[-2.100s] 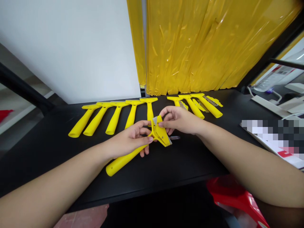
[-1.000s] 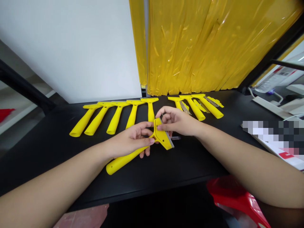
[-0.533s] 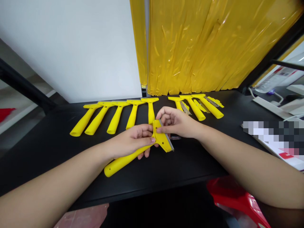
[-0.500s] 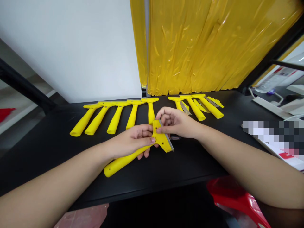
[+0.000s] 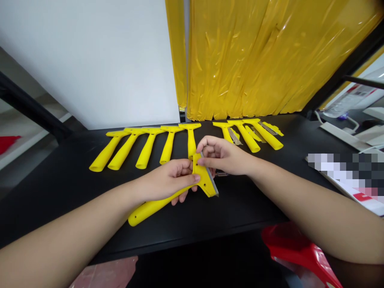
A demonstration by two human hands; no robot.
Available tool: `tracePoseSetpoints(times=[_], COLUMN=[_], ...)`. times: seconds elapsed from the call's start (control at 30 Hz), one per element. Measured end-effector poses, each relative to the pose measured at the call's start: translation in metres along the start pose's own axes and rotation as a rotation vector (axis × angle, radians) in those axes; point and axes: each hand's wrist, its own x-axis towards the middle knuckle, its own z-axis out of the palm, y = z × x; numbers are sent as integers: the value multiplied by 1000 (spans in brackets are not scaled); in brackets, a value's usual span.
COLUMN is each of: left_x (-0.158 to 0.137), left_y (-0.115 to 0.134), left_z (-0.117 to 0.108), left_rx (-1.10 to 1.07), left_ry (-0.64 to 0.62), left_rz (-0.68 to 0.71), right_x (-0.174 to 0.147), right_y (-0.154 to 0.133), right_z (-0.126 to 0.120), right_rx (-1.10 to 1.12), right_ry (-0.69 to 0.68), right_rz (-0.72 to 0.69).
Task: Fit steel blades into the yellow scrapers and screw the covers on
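Note:
A yellow scraper (image 5: pixel 150 209) with a wide, flat head and a grey metal edge slants over the black shelf. My left hand (image 5: pixel 172 180) is closed round its neck, the thumb pressed on the head and the handle pointing down to the left. At the upper corner of the head, my right hand (image 5: pixel 225 156) pinches it near the metal edge. Several more yellow scrapers (image 5: pixel 146 152) lie in a row behind my left hand. Others (image 5: pixel 248 138) rest beyond my right hand, with loose metal blades (image 5: pixel 235 137) and flat yellow pieces (image 5: pixel 253 133) among them.
A small metal item (image 5: pixel 222 174) lies by my right wrist. Yellow plastic film (image 5: pixel 240 60) and a white panel (image 5: pixel 120 64) stand behind the black shelf (image 5: pixel 75 192). Red-and-white packaging (image 5: pixel 372 204) is at the right; a red object (image 5: pixel 300 252) sits below the front edge.
The scraper has tilted slightly, its head's lower corner dropping a little and the handle end shifting down and left. Both hands keep their hold.

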Motion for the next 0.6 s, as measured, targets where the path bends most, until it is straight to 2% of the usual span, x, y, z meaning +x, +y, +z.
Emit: tracePoseSetpoints(times=[0.27,0.47,0.53,0.6], left_x=[-3,-3,-5,-9], left_y=[1,-2,-4,-4], left_z=[2,7,6,4], left_rx=[71,68,107,235], left_ry=[26,59,102,207], left_rz=[18,61,95,166], right_x=[0,0,1,1], right_y=[0,1,2,2], right_z=[-2,-2,-4,-6], right_rx=[57,47,36,38], right_ry=[-66,-45,-20,13], right_rz=[130,132,138,152])
